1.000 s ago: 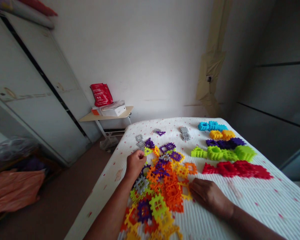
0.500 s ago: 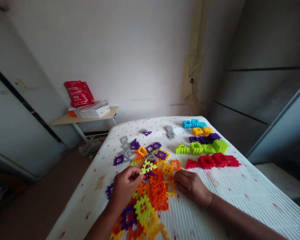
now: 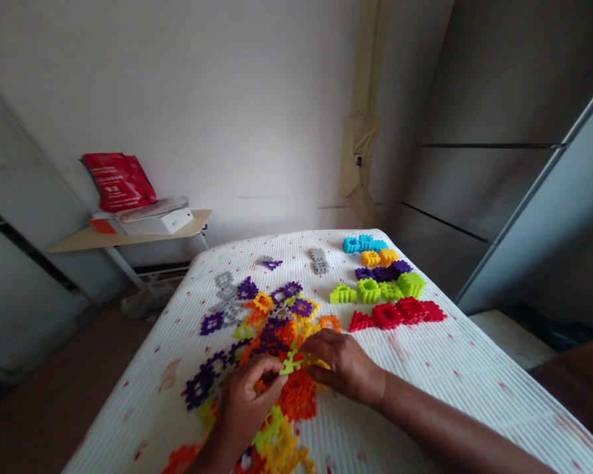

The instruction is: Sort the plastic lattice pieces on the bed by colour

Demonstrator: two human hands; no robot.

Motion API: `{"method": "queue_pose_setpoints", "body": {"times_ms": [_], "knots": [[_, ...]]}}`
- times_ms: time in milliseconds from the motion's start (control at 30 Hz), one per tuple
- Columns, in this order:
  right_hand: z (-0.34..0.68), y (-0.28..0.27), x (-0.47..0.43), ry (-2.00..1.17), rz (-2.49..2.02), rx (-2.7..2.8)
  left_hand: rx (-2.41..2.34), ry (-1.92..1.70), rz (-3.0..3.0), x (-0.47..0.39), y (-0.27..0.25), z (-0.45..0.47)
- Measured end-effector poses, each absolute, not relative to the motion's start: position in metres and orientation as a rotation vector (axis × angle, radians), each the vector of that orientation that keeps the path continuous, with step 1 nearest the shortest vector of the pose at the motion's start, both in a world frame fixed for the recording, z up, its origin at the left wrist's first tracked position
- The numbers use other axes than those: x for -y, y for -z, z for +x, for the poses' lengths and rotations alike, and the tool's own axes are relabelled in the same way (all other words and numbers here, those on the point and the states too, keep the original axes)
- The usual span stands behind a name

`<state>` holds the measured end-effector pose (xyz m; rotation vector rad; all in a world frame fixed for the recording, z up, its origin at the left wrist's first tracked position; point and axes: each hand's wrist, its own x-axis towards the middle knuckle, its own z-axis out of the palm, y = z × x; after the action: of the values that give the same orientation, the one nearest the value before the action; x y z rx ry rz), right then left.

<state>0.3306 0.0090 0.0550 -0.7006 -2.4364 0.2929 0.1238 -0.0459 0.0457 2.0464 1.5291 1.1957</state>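
My left hand point(image 3: 250, 403) pinches the left corner of a lime-green triangular interlocking piece point(image 3: 291, 363) between thumb and fingers. At the piece's other side my right hand point(image 3: 343, 365) closes on it, its fingers hiding that end. Under both hands spreads a mixed heap of notched plastic pieces. It includes orange pieces point(image 3: 299, 398), purple pieces point(image 3: 200, 387) and, near the front, yellow pieces point(image 3: 282, 451). An orange square frame point(image 3: 330, 322) lies just beyond my right hand.
To the right stand rows sorted by colour: red pieces point(image 3: 399, 314), lime pieces point(image 3: 369, 291), purple pieces point(image 3: 383, 272), yellow pieces point(image 3: 379, 257) and blue pieces point(image 3: 364, 243). Grey pieces point(image 3: 319, 261) stand farther back on the bed point(image 3: 425, 401). A side table point(image 3: 76, 240) holds a red packet point(image 3: 118, 182).
My right hand has moved left from the heap's right edge onto the lime triangle. My left hand has brought that piece lower and nearer. The view has turned slightly right.
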Motion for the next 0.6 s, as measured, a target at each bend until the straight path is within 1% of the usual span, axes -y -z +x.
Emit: {"method": "queue_pose_setpoints", "body": {"times_ms": [267,400,500,600], "knots": [[0.326,-0.055,-0.007,-0.165,-0.654,2.514,-1.497,-1.171,2.057,0.045,-0.042,0.129],[0.341,-0.068,-0.026,-0.038,-0.653,2.55,-1.542,-1.218,2.033,0.045,-0.043,0.121],[0.371,-0.083,-0.065,0.1,-0.823,2.52,-1.686,-1.314,1.998,0.044,-0.044,0.108],[0.401,-0.094,-0.107,0.198,-1.102,2.478,-1.745,-1.396,2.079,0.042,-0.044,0.097]]}}
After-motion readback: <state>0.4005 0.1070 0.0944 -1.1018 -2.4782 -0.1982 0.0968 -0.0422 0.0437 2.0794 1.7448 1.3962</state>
